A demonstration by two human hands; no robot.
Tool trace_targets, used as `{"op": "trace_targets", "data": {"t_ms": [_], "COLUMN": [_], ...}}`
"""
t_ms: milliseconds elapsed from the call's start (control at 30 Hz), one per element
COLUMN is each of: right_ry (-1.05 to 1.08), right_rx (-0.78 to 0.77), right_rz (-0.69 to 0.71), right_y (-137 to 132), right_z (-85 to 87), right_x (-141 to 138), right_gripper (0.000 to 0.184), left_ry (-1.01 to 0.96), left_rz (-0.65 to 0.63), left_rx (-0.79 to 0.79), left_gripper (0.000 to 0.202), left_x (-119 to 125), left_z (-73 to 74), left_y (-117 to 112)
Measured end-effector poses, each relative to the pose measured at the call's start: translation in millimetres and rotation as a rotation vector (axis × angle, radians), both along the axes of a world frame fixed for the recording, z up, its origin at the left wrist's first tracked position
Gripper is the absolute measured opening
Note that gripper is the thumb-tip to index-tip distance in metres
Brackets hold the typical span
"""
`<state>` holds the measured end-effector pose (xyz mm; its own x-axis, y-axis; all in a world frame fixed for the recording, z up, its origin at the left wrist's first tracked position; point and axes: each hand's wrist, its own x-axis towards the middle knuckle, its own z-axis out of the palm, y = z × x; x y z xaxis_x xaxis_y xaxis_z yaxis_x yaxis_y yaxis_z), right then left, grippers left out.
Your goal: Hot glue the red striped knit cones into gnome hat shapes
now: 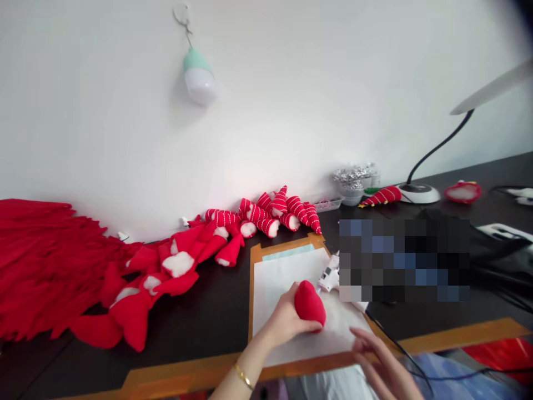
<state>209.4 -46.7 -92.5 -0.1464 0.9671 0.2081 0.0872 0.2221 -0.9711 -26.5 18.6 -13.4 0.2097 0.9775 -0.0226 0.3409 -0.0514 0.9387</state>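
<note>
My left hand [283, 322], with a gold bangle [244, 376] on its wrist, is shut around a plump red felt stuffed piece [309, 304]. The piece rests on a white paper sheet [283, 283], which lies on an orange-edged board [287, 249]. My right hand [377, 361] is at the near edge of the sheet, fingers apart and holding nothing. A white hot glue gun [330, 276] lies just beyond the red piece, partly hidden by a pixelated patch.
Heaps of red fabric strips [41, 266] and red felt shapes with white stuffing [166, 272] lie along the dark table at left. Red-and-white striped cones [270, 214] lean against the wall. At right stand a desk lamp [420, 193] and a cup of silver foil pieces [352, 191]; a cord crosses the near table.
</note>
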Motion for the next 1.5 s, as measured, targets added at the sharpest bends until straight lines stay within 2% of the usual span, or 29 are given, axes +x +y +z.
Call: {"op": "trace_targets", "data": {"t_ms": [67, 133, 233, 333, 467, 600, 700, 767, 867, 900, 967, 1033, 1133, 1200, 1233, 1300, 1333, 1400, 1500], "right_ry": [-0.048, -0.082, -0.078, -0.03, -0.058, -0.159, -0.178, -0.189, -0.195, -0.183, -0.136, -0.074, -0.007, -0.014, -0.054, -0.212, -0.321, -0.525, -0.864], "right_rx": [0.178, 0.289, 0.255, 0.166, 0.149, 0.227, 0.265, 0.287, 0.323, 0.33, 0.315, 0.26, 0.179, 0.186, 0.202, 0.249, 0.28, 0.347, 0.353], "right_rz": [-0.038, -0.011, 0.022, -0.076, -0.186, -0.066, 0.055, 0.128, 0.199, 0.208, 0.218, 0.224, 0.186, 0.192, 0.232, 0.307, 0.296, 0.076, -0.144], "right_y": [13, 24, 33, 33, 31, 26, 20, 18, 24, 28, 36, 43, 47, 47, 47, 51, 56, 71, 98], "right_z": [1.1, 5.0, 12.3, 20.6, 39.6, 59.0, 61.5, 57.6, 50.1, 48.5, 47.5, 49.2, 55.7, 61.6, 64.6, 69.0, 69.7, 67.2, 54.2], "right_x": [-24, -44, -53, -36, -9, -12, -27, -38, -57, -64, -76, -87, -94, -88, -80, -58, -45, -18, 5], "right_gripper": [0.05, 0.057, 0.054, 0.045, 0.037, 0.031, 0.035, 0.048, 0.08, 0.086, 0.083, 0.072, 0.063, 0.067, 0.07, 0.072, 0.067, 0.056, 0.056], "left_ry": [0.002, 0.013, 0.072, 0.14, 0.122, 0.096, 0.058, 0.002, -0.096, -0.124, -0.157, -0.179, -0.209, -0.168, -0.123, -0.051, -0.042, -0.057, -0.03], "left_rz": [0.002, -0.004, -0.019, -0.002, 0.019, -0.027, -0.051, -0.032, 0.019, 0.057, 0.135, 0.174, 0.118, 0.116, 0.141, 0.225, 0.254, 0.257, 0.196], "left_rx": [0.018, 0.039, 0.055, 0.068, 0.128, 0.21, 0.332, 0.416, 0.534, 0.554, 0.542, 0.472, 0.364, 0.319, 0.307, 0.282, 0.266, 0.231, 0.193], "left_gripper": [0.064, 0.073, 0.1, 0.109, 0.104, 0.075, 0.06, 0.057, 0.034, 0.03, 0.04, 0.05, 0.059, 0.072, 0.071, 0.05, 0.042, 0.043, 0.071], "left_x": [-1, -3, -14, -26, -29, -21, -12, -4, 11, 15, 22, 25, 23, 22, 21, 20, 19, 18, 18], "left_z": [-0.6, -1.0, -1.0, 1.3, 10.7, 19.2, 19.3, 18.7, 21.0, 22.7, 27.0, 30.9, 31.4, 26.6, 23.0, 15.2, 11.6, 5.7, -2.4], "left_y": [-1, -2, -4, -8, -19, -30, -35, -36, -36, -35, -33, -32, -32, -33, -34, -34, -33, -31, -27]}}
